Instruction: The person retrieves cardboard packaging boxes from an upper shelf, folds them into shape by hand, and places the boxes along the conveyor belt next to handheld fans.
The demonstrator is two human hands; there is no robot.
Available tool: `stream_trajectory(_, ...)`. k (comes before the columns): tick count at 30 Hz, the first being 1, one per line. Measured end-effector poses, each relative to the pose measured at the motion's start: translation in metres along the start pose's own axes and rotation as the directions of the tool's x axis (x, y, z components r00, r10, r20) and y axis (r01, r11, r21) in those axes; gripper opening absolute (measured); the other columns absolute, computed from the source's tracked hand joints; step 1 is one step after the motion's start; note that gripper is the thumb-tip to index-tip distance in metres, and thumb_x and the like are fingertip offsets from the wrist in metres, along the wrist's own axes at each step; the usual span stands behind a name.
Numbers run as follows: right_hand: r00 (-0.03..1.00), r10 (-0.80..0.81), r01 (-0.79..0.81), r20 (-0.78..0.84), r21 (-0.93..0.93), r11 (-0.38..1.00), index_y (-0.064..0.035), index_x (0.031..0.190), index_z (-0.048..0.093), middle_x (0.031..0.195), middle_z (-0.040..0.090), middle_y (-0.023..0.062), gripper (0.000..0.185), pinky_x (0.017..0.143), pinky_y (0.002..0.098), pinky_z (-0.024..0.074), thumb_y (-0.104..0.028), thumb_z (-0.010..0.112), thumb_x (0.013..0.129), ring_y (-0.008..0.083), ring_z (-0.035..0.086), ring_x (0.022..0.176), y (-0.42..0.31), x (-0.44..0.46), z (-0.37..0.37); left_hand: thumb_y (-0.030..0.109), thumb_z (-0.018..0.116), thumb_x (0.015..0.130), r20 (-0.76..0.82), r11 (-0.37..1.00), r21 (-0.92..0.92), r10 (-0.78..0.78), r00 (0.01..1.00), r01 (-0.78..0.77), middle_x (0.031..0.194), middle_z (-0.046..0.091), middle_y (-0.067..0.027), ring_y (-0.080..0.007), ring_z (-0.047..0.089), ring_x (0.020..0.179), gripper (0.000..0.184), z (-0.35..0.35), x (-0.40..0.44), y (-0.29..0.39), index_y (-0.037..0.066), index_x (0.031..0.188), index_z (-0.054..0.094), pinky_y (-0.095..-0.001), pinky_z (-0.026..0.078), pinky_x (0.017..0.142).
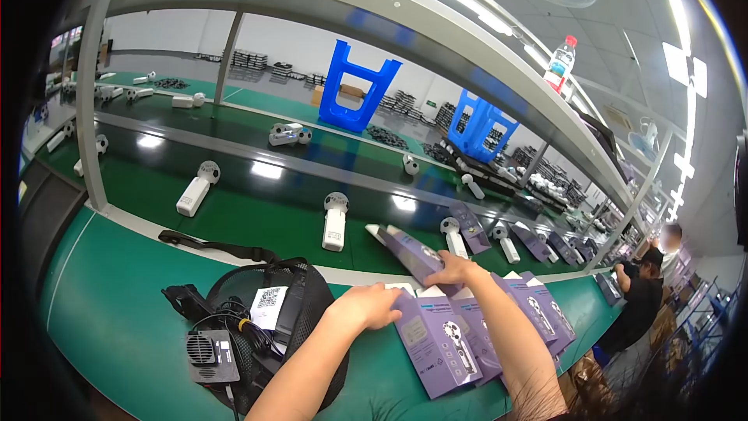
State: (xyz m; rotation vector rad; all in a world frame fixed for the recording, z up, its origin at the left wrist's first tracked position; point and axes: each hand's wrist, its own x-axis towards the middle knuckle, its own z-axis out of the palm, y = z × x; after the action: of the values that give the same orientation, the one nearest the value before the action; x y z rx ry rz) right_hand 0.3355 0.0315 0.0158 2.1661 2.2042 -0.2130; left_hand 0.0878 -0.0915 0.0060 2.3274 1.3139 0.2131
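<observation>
My right hand is closed on a purple printed box, tilted with its white flaps open toward the conveyor. My left hand has curled fingers at the upper left edge of another purple box, the front one in a leaning row on the green bench. White flaps stick up from the tops of several boxes in that row. On the belt just beyond lies a white handheld device with a round black-and-white head; another white device lies close to my right hand.
A black mesh bag with cables and a QR label lies left of my arms. More devices and purple boxes ride the green conveyor. Blue stools stand beyond. A metal shelf crosses overhead. A co-worker works at right.
</observation>
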Motion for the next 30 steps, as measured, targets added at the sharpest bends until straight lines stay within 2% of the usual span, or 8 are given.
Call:
stream_trajectory(3, 0.98, 0.17, -0.152, -0.104, 0.163, 0.975, -0.001, 0.139, 0.033, 0.131, 0.047, 0.0257, 0.101, 0.102, 0.0402, 0.0377, -0.057, 0.07, 0.064, 0.0374, 0.045, 0.124, -0.001, 0.005, 0.007, 0.041, 0.051, 0.09, 0.01, 1.0, -0.02, 0.023, 1.0, -0.023, 0.127, 0.051, -0.0164, -0.0332, 0.052, 0.115, 0.052, -0.001, -0.001, 0.004, 0.013, 0.133, 0.044, -0.0418, 0.043, 0.096)
stream_trajectory(7, 0.899, 0.109, 0.125, -0.425, 0.488, 0.864, -0.0007, 0.131, 0.045, 0.124, 0.052, 0.027, 0.086, 0.098, 0.0391, 0.0412, -0.058, 0.065, 0.071, 0.0351, 0.051, 0.118, 0.006, 0.029, 0.016, 0.041, 0.051, 0.09, 0.009, 1.0, -0.01, 0.025, 1.0, -0.025, 0.128, 0.051, -0.0167, -0.0335, 0.052, 0.115, 0.052, 0.005, 0.005, 0.002, 0.014, 0.133, 0.044, -0.0419, 0.043, 0.096)
stream_trajectory(10, 0.939, -0.235, 0.302, -0.252, 0.27, 0.914, -0.0013, 0.124, 0.051, 0.111, 0.06, 0.0244, 0.073, 0.09, 0.0405, 0.0463, -0.056, 0.061, 0.077, 0.0348, 0.058, 0.108, -0.013, -0.026, -0.007, 0.041, 0.051, 0.09, -0.014, 1.0, -0.023, -0.007, 1.0, 0.007, 0.124, 0.054, -0.0172, -0.0342, 0.053, 0.113, 0.049, 0.002, 0.002, 0.001, 0.013, 0.131, 0.048, -0.0424, 0.044, 0.095)
stream_trajectory(12, 0.967, -0.247, 0.241, 0.064, 0.085, 0.967, -0.0017, 0.126, 0.049, 0.115, 0.058, 0.0285, 0.076, 0.094, 0.0426, 0.0442, -0.059, 0.059, 0.078, 0.0401, 0.056, 0.109, -0.026, -0.089, -0.017, 0.042, 0.052, 0.09, 0.028, 1.0, -0.011, -0.013, 1.0, 0.014, 0.121, 0.055, -0.0176, -0.0346, 0.054, 0.112, 0.048, 0.003, 0.005, 0.002, 0.013, 0.128, 0.05, -0.0426, 0.045, 0.094)
stream_trajectory(18, 0.953, -0.22, 0.253, 0.208, -0.149, 0.956, -0.0112, 0.139, 0.033, 0.129, 0.046, 0.0261, 0.086, 0.094, 0.0443, 0.0436, -0.065, 0.057, 0.075, 0.0416, 0.053, 0.112, -0.017, -0.184, -0.009, 0.042, 0.052, 0.089, 0.113, 0.999, 0.048, -0.022, 0.993, 0.017, 0.107, 0.063, -0.0194, -0.0357, 0.06, 0.102, 0.044, -0.006, 0.01, 0.019, 0.009, 0.117, 0.06, -0.0436, 0.048, 0.089)
stream_trajectory(21, 0.922, -0.284, 0.308, 0.264, -0.051, 0.95, -0.0139, 0.147, 0.012, 0.147, 0.016, 0.0273, 0.1, 0.1, 0.0464, 0.0384, -0.062, 0.059, 0.073, 0.047, 0.042, 0.121, -0.003, -0.188, -0.01, 0.039, 0.055, 0.088, 0.012, 0.989, -0.049, 0.138, 0.99, -0.137, 0.101, 0.066, -0.0189, -0.0354, 0.062, 0.095, 0.039, 0.014, 0.038, 0.003, 0.009, 0.113, 0.062, -0.0425, 0.049, 0.086)
stream_trajectory(25, 0.952, -0.299, 0.262, 0.07, 0.325, 0.909, -0.0126, 0.144, 0.022, 0.146, 0.018, 0.0278, 0.091, 0.103, 0.0422, 0.0352, -0.053, 0.064, 0.074, 0.043, 0.036, 0.128, 0.035, -0.164, -0.014, 0.032, 0.061, 0.086, -0.064, 0.971, -0.209, 0.107, 0.992, -0.118, 0.11, 0.062, -0.0213, -0.0343, 0.059, 0.104, 0.044, -0.016, 0.039, 0.035, 0.005, 0.119, 0.056, -0.0385, 0.046, 0.092)
stream_trajectory(30, 0.928, -0.241, 0.369, -0.284, 0.612, 0.699, -0.0089, 0.141, 0.03, 0.144, 0.021, 0.0281, 0.075, 0.105, 0.0407, 0.0311, -0.036, 0.066, 0.08, 0.0381, 0.026, 0.135, 0.038, -0.151, -0.038, 0.026, 0.066, 0.082, -0.597, 0.83, -0.41, 0.069, 0.799, -0.378, 0.132, 0.042, -0.0267, -0.0344, 0.045, 0.122, 0.078, 0.0, 0.063, 0.056, -0.002, 0.14, 0.023, -0.0371, 0.036, 0.102)
